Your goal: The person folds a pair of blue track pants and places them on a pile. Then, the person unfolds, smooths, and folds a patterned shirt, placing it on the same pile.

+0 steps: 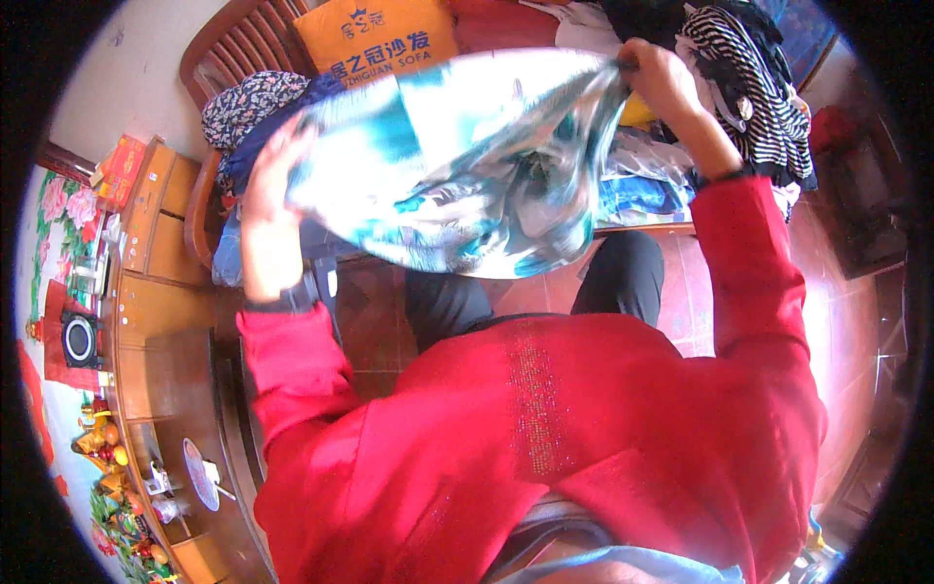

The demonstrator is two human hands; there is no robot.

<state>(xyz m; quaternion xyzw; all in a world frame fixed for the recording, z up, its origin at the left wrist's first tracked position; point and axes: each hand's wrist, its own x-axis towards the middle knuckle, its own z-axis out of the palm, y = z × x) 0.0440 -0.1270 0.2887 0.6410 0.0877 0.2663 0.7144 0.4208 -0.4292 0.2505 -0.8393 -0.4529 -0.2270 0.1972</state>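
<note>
A white cloth item with teal and grey patterning (467, 168) is stretched in the air between both hands, above the bench. My left hand (273, 171) grips its left edge, blurred by motion. At its upper right corner, my right hand (660, 80) pinches the fabric, which bunches into folds there. Whether it is a garment or a plain sheet of cloth cannot be told. The cloth hides part of the bench behind it and hangs down over my knees.
A slatted wooden bench (237, 40) carries an orange cushion with writing (379, 36), a dark floral cloth bundle (252, 106), folded jeans (642, 197) and a black-and-white striped garment (751, 87). Left stands a wooden cabinet (164, 306) with a round speaker (79, 339). Red tiles (686, 285) cover the floor.
</note>
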